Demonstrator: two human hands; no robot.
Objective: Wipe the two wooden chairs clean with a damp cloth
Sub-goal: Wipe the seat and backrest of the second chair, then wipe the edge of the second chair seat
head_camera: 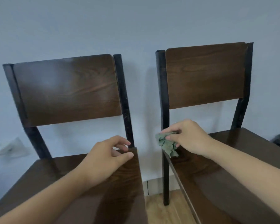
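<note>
Head view shows my right hand [187,137] pinching the bunched green cloth [166,144] at the rear near corner of the right chair [205,78], beside its black upright, so I judge the step to be wiping that frame post and seat edge. My left hand [106,156] rests loosely curled and empty on the rear corner of the left chair [66,89] seat, fingertips touching wood. Next move calls for firm strokes with the cloth along the post.

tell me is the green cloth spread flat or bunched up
Bunched up. The green cloth hangs in crumpled folds from the right hand, pinched at the back corner of the right chair's seat.
</note>
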